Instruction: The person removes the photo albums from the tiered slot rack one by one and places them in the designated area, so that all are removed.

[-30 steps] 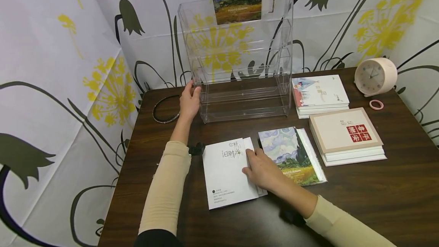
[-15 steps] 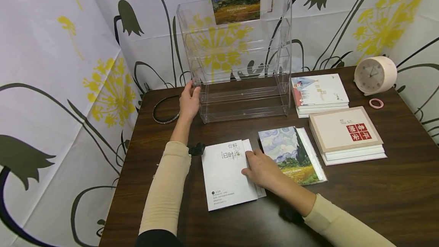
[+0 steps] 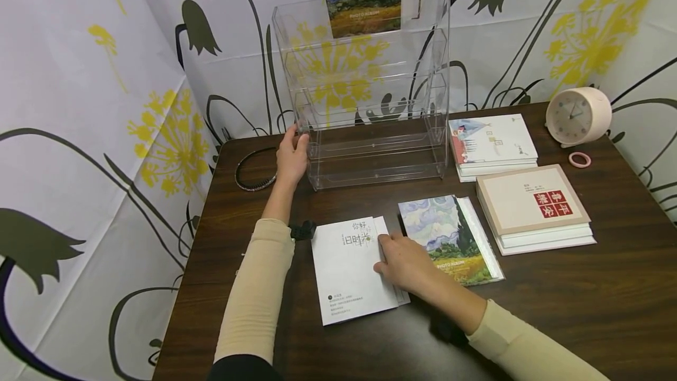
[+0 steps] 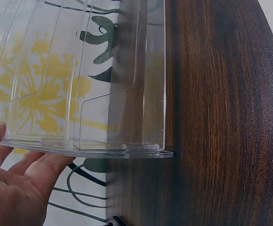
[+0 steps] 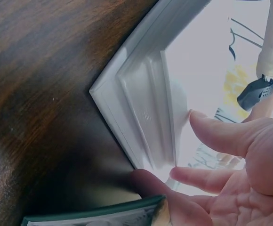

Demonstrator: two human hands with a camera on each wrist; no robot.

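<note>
In the head view, my left hand holds the left side panel of a clear acrylic rack with stepped tiers. The left wrist view shows the fingers along the panel's outer face and the thumb by its edge. My right hand grips the right edge of a white photo album with Chinese lettering, lying over another white one. Seen from the right wrist, the thumb is on the top cover and fingers touch the lower edges. Just right lies a painted-landscape photo album, partly behind my right hand.
Another landscape photo album stands in the rack's top tier. On the right are stacked white albums, beige-covered albums, a round clock and a pink ring. A dark looped band lies left of the rack.
The white album under my right hand has shifted very slightly toward me. Both hands stay almost where they were, and the rack has not visibly moved.
</note>
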